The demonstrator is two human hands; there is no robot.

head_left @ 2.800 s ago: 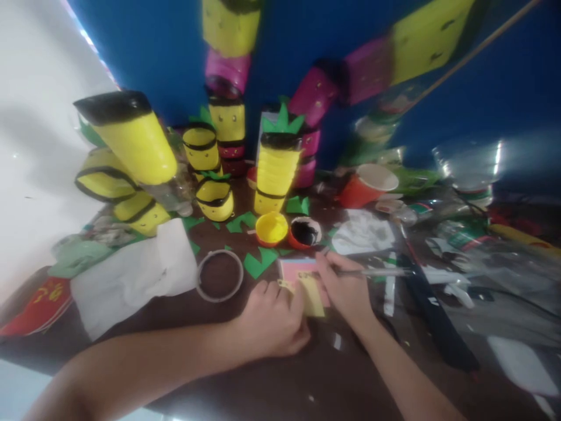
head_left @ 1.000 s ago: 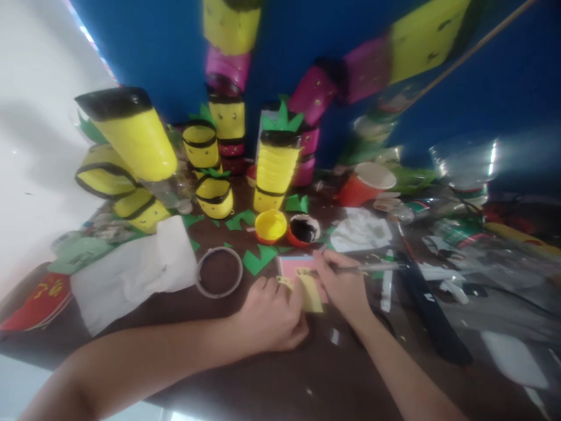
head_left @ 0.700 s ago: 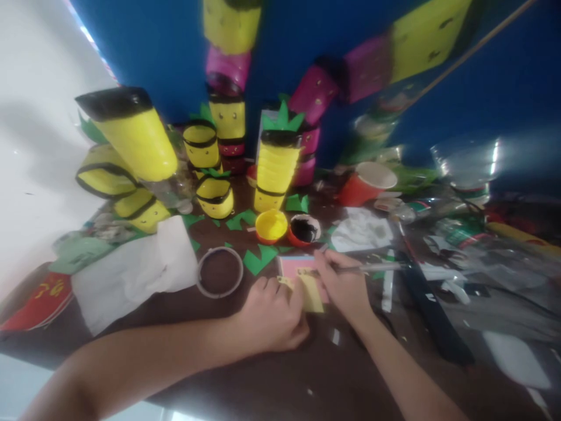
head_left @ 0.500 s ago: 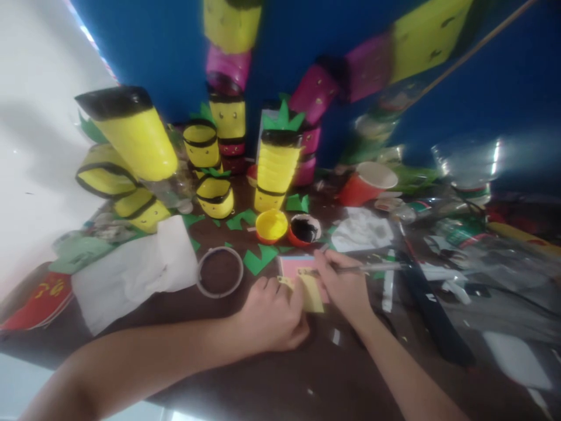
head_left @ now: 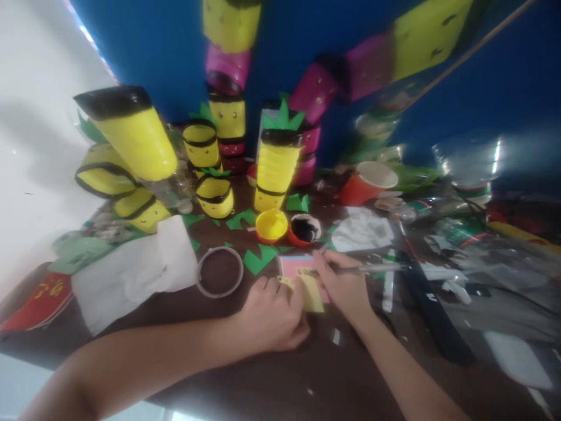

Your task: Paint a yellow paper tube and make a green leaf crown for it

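Observation:
My left hand (head_left: 276, 310) is curled, its fingers resting on a yellow paper piece (head_left: 312, 295) that lies over a pink sheet (head_left: 294, 266). From the right, my right hand (head_left: 342, 280) grips a thin brush-like tool (head_left: 363, 268), whose tip touches the top of the yellow paper near small dark marks. Beyond the papers sit a small cup of yellow paint (head_left: 272, 226) and one of black paint (head_left: 305, 230). Green paper cut-outs (head_left: 259, 259) lie to the left of the sheets.
Painted yellow containers (head_left: 278, 169) stand at the back by a blue wall. A ring (head_left: 220, 272) and white cloth (head_left: 135, 272) lie left. Rightward are crumpled tissue (head_left: 362, 228), a red cup (head_left: 366, 184), a black bar (head_left: 438, 316) and clear plastic bottles.

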